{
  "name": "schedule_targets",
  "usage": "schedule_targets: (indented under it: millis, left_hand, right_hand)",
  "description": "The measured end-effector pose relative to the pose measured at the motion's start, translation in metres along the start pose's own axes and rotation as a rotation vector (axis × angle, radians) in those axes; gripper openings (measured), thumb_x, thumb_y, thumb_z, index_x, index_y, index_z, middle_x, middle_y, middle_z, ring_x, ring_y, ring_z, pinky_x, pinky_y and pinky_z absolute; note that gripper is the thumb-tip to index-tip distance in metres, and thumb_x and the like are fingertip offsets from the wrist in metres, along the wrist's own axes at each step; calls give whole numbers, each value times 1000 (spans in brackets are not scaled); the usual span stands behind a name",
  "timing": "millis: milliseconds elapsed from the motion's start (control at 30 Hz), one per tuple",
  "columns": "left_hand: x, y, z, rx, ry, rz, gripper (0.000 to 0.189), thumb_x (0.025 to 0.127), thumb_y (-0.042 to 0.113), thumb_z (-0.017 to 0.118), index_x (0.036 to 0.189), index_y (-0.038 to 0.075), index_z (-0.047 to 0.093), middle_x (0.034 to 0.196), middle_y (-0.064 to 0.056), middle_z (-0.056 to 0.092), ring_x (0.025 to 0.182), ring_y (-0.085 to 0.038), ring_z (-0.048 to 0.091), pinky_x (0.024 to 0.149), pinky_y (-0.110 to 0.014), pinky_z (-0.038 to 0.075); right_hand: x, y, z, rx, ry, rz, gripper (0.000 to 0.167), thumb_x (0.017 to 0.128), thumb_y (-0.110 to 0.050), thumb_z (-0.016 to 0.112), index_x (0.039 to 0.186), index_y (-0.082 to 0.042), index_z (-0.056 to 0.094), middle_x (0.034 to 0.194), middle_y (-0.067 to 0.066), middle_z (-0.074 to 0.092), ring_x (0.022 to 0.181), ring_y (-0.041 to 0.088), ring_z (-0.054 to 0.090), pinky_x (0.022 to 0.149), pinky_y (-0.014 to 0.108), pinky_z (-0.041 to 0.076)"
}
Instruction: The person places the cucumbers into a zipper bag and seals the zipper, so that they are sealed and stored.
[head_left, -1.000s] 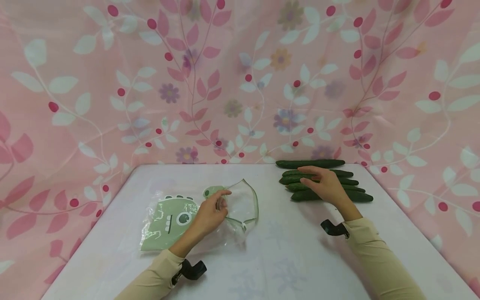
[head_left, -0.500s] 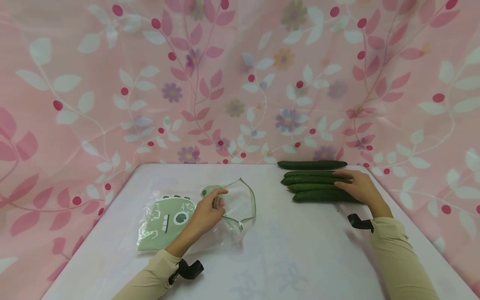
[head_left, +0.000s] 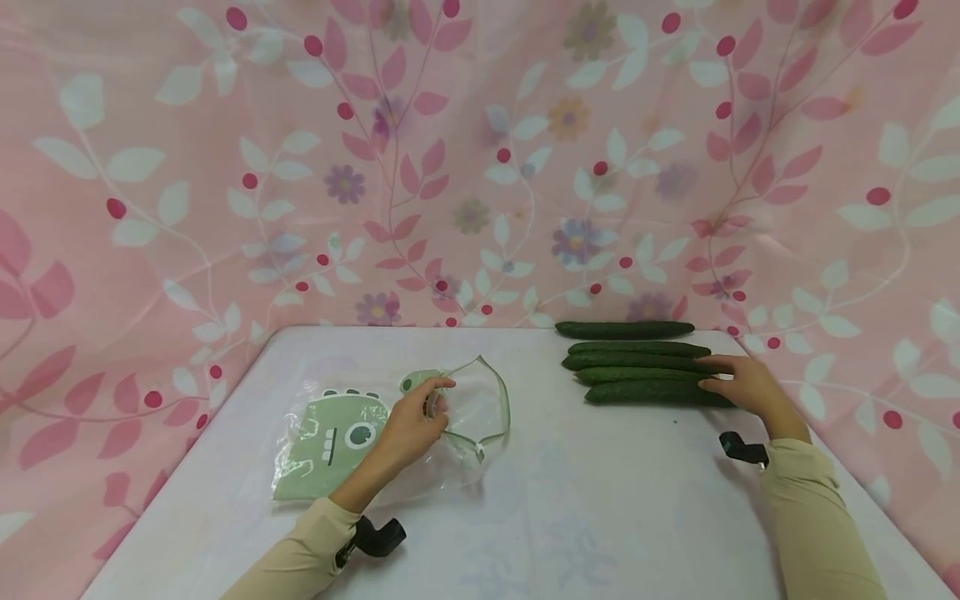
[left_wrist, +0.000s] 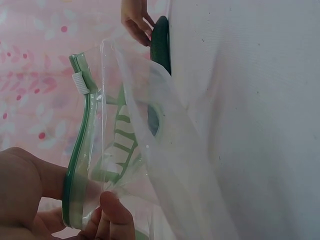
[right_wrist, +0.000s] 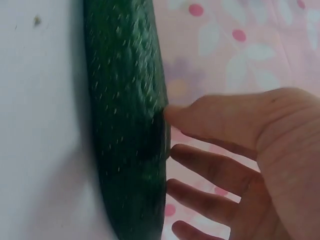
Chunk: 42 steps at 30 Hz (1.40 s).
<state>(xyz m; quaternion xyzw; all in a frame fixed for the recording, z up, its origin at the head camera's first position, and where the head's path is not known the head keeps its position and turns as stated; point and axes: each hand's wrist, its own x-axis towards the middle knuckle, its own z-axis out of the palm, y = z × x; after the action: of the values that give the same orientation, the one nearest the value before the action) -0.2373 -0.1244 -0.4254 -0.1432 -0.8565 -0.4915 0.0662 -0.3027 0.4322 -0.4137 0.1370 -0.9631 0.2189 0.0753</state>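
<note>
My left hand pinches the rim of a clear plastic zipper bag printed with a green monster face. The bag's mouth gapes to the right, edged by a green zip strip. In the left wrist view a white slider sits on that strip, above the thumb and fingers. My right hand hovers at the right ends of several dark green cucumbers lying side by side. In the right wrist view its loosely spread fingers are beside the nearest cucumber; whether they touch it I cannot tell.
One more cucumber lies apart at the table's back edge. Everything rests on a white-covered table. A pink floral curtain hangs right behind it. Each wrist carries a black camera mount.
My right hand has travelled right, from above the middle of the cucumbers to their right ends, and lowered a little. The left hand still holds the bag's rim, nearly unmoved.
</note>
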Motion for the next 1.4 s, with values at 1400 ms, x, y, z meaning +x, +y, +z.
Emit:
schedule_targets:
  millis: [1400]
  left_hand:
    - [-10,0,-3,-109,-40,-96,40,94,-1,64,131,14,66,94,-6,61,68,-20,60,60,-33,54]
  right_hand:
    - [-23,25,1,115,-139,-77,37,91,-5,76,126,2,68,129,30,62,121,52,54,96,62,47]
